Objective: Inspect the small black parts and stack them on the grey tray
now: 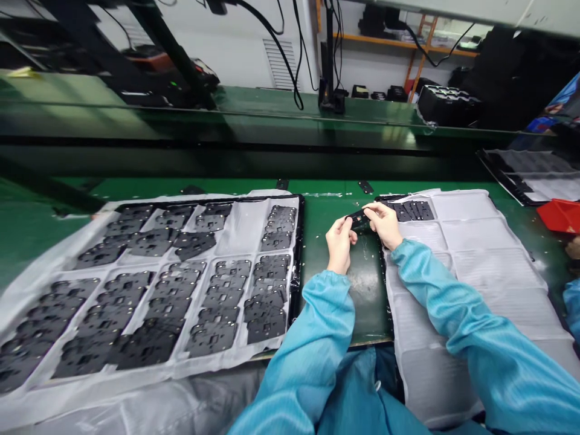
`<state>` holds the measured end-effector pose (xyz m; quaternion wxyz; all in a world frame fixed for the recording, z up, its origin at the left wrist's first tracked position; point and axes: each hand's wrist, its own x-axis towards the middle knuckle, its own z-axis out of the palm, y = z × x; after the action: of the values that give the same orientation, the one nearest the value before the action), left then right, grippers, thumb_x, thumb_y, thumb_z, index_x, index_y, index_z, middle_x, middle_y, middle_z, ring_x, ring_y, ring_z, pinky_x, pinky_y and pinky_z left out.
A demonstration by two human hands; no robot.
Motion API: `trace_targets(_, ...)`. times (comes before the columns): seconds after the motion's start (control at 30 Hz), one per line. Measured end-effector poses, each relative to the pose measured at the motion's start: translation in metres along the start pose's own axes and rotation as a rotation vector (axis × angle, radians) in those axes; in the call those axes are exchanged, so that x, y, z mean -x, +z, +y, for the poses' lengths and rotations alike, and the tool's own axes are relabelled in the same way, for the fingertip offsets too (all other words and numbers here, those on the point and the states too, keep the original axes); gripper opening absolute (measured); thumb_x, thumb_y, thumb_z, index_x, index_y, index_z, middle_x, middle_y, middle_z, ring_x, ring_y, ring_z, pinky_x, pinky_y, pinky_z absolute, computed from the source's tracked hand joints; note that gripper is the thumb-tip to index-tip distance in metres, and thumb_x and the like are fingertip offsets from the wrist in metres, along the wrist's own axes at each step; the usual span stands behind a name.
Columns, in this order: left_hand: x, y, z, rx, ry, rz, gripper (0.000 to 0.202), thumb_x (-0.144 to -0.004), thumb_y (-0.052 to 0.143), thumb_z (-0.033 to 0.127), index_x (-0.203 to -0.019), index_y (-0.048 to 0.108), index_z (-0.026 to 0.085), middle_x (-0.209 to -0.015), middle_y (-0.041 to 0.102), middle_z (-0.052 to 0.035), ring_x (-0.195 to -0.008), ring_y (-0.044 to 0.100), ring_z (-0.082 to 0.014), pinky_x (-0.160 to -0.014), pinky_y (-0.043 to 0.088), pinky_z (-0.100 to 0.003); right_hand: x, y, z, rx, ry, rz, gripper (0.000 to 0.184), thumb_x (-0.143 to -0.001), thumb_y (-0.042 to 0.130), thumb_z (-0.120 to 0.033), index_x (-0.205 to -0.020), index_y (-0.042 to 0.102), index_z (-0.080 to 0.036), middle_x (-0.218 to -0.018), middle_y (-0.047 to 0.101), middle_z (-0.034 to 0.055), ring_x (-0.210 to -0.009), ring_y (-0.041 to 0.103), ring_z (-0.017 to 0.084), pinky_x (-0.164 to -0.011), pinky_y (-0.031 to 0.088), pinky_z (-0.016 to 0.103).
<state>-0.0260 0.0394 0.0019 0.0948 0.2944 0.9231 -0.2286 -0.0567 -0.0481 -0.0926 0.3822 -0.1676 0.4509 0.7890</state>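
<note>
A small flat black plate with cut-outs (pixel 359 220) is held up between my two hands, over the green bench and by the near-left corner of the right tray. My left hand (pixel 341 244) pinches its left end. The other end sits in the fingers of my right hand (pixel 384 225). To the left, a compartment tray (pixel 244 226) lined with white sheet carries rows of similar black plates (pixel 217 308). The tray on the right (pixel 475 254) is also covered in white sheet, with several black plates (pixel 412 211) in its far-left compartment.
Loose black plates (pixel 365 186) lie along the back of the green bench (pixel 326 205). A raised green ledge (pixel 272 130) runs behind. At far right are a red bin (pixel 559 215), another tray (pixel 534 172) and another person's blue sleeve (pixel 571 305).
</note>
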Motion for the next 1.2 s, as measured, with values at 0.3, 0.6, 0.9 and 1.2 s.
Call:
trace_targets(0.3,-0.006,-0.003,0.001,0.029,0.044,0.094,0.018,-0.076,0.061,0.032,-0.084,0.059,0.015,-0.066,0.055,0.0022,-0.038,0.04,-0.0035,-0.034,0.028,-0.017,0.008,0.004,-0.004,0.117,0.041,-0.241,0.029,-0.089,0.052,-0.043,-0.098,0.055,-0.015,-0.05,0.051,-0.0052,-0.034,0.043,0.007,-0.034,0.031,0.015)
trace_targets(0.6,-0.006,-0.004,0.002,0.006,0.057,0.144,0.018,-0.075,0.059,0.03,-0.082,0.062,0.014,-0.065,0.053,0.0014,-0.039,0.034,-0.0019,-0.035,0.022,-0.016,0.012,0.006,-0.005,0.206,-0.001,-0.329,0.03,-0.094,0.046,-0.045,-0.099,0.053,-0.016,-0.048,0.048,-0.0057,-0.039,0.045,0.006,-0.041,0.033,0.013)
trace_targets(0.9,-0.004,-0.003,0.004,0.066,0.026,0.133,0.018,-0.073,0.058,0.027,-0.085,0.061,0.014,-0.067,0.056,0.0004,-0.041,0.031,-0.001,-0.038,0.02,-0.015,0.012,0.008,-0.004,0.243,-0.027,-0.309,0.033,-0.094,0.046,-0.048,-0.1,0.053,-0.016,-0.05,0.05,-0.0045,-0.039,0.044,0.006,-0.041,0.032,0.014)
trace_targets(1.2,0.0,0.0,0.007,0.033,0.044,0.101,0.031,-0.07,0.059,0.022,-0.1,0.061,0.013,-0.059,0.048,0.0047,-0.04,0.035,-0.0031,-0.036,0.024,-0.016,0.01,0.006,-0.002,0.136,0.04,-0.237,0.033,-0.092,0.049,-0.047,-0.099,0.052,-0.016,-0.047,0.05,-0.0052,-0.033,0.041,0.007,-0.034,0.028,0.014)
